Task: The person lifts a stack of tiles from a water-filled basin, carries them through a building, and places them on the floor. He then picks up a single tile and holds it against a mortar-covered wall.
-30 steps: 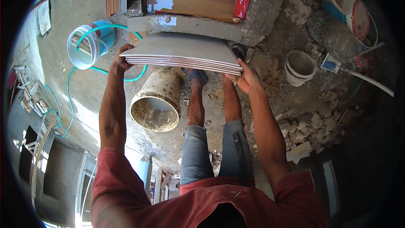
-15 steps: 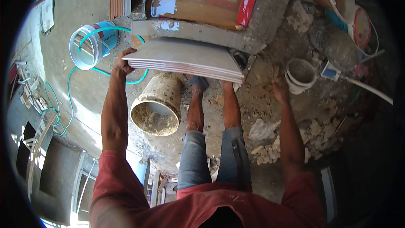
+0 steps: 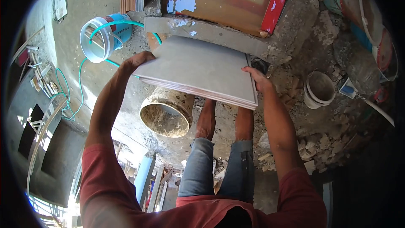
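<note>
Your right hand (image 3: 260,81) has swung onto the tile stack (image 3: 198,67), fingers nearly closed at its edge; left hand (image 3: 137,60) grips opposite, crusted bucket (image 3: 184,102) partly hidden; looks like steadying; shifting calls for even support.

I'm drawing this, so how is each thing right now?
Tiles: stacked, held up
Left hand: gripping tiles
Right hand: gripping tiles, thumb on top
Big bucket: open, crusty
Blue bucket: open, hose inside
Hose: bent over blue bucket's rim
Pale bucket: open, dirty
Rubble: broken, heaped
</note>
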A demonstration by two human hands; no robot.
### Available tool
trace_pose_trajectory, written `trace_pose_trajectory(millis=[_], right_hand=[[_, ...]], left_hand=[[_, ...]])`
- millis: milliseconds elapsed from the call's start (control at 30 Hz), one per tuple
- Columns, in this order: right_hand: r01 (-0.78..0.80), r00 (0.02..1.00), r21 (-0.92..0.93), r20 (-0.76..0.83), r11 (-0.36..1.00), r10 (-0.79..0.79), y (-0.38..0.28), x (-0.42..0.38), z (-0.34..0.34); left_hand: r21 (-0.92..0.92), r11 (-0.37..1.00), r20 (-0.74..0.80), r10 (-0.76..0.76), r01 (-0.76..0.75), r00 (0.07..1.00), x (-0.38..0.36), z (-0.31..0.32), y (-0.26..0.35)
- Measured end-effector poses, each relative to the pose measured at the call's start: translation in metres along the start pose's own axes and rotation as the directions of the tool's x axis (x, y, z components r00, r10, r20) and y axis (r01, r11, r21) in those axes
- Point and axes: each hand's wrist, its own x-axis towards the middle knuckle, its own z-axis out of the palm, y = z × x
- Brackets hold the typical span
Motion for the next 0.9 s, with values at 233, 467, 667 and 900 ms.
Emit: trace_pose_trajectory(millis=[233, 467, 667, 900], right_hand=[[0.303, 0.892, -0.281, -0.253, 0.911, -0.375, 0.037, 0.042, 0.001], [0.237, 0.956, -0.148, -0.142, 0.960, -0.258, 0.034, 0.049, -0.006], [0.119, 0.980, -0.018, -0.157, 0.993, -0.120, 0.030, 0.054, 0.002], [0.102, 0.855, -0.414, -0.427, 0.904, -0.292, 0.047, 0.083, -0.014]], left_hand=[[-0.058, 0.996, -0.136, 0.062, -0.071, 0.989, -0.012, 0.048, 0.001], [-0.007, 1.000, -0.105, -0.022, 0.021, 0.994, 0.000, 0.041, -0.005], [0.049, 0.993, -0.089, -0.100, 0.104, 0.991, -0.014, 0.061, 0.020], [0.100, 0.993, -0.141, 0.071, -0.057, 0.987, 0.000, 0.053, -0.005]])
